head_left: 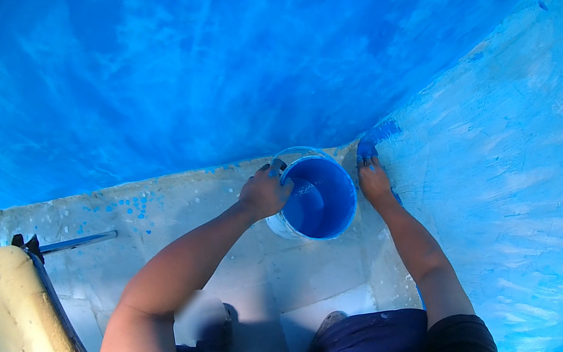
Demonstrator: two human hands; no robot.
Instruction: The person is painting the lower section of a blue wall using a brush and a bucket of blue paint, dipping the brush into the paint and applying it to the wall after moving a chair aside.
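Note:
A round white bucket point(287, 224) with blue paint point(304, 205) inside stands tilted toward me near the corner of two walls. On its upper left rim, my left hand point(267, 191) is closed, the fingertips dark and partly hidden. To the right of the bucket, my right hand point(373, 178) is closed around a small blue paint-covered applicator point(367, 147); whether it is a brush or a sponge I cannot make out. It is held against the foot of the right wall, beside a fresh darker blue streak point(385, 131).
Ahead rises a deep blue painted wall point(207, 70); the right wall point(509, 186) is paler and patchy. Blue drips spot the grey floor point(134, 212). At left are a cream-coloured curved seat-like object point(15, 318) and a metal bar point(80, 242). My shoes are below.

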